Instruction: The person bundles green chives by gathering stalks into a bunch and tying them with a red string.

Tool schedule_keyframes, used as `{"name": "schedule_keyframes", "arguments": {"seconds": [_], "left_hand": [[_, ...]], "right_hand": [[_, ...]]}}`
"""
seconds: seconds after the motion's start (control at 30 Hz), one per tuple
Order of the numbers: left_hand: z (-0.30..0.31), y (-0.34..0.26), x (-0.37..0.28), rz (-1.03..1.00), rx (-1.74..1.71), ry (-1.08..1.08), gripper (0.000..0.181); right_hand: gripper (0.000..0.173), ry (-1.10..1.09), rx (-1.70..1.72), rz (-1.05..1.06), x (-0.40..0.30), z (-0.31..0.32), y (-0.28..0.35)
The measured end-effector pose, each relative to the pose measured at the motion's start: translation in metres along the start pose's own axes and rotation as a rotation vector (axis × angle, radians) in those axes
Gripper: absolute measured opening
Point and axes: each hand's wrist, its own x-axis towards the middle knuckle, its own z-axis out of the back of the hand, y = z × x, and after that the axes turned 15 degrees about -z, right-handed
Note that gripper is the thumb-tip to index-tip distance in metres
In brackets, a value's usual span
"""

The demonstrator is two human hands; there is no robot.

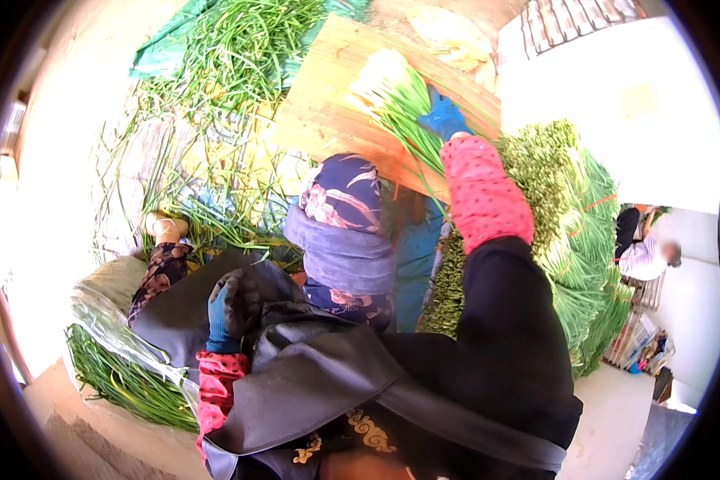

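Observation:
My right hand (446, 115), in a blue work glove, grips the side of a bundle of long green stalks with white ends (396, 90), which look like garlic chives. The bundle lies across a wooden board (318, 90). Above the glove is a red dotted sleeve cover (486, 186). Low on the left, my left hand (225, 309) is over the dark apron (312, 372) on my lap. Its glove is blue with a dark coating; the fingers look curled, and whether they hold anything is hidden.
Tied bundles (588, 240) are stacked at the right beside a white surface (612, 102). Loose green stalks (240, 48) cover the ground and a green sheet at upper left. More stalks (126, 384) lie under clear plastic. A person (645, 258) is at the far right.

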Motion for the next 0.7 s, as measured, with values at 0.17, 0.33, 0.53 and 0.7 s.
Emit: {"name": "schedule_keyframes", "arguments": {"seconds": [0.17,0.33,0.53,0.7], "left_hand": [[0.019,0.008,-0.038,-0.089,-0.240,0.049,0.028],[0.037,0.006,-0.077,-0.530,0.317,0.133,0.039],[0.070,-0.026,-0.173,-0.826,0.722,-0.473,0.033],[0.153,-0.018,-0.204,-1.004,1.039,-1.153,0.024]], "right_hand": [[0.081,0.133,0.230,0.429,0.028,-0.002,-0.008],[0.089,0.328,0.469,0.376,0.042,0.006,-0.038],[0.063,0.289,0.524,0.578,-0.029,0.072,0.108],[0.044,0.724,0.874,1.051,-0.231,0.104,0.266]]}}
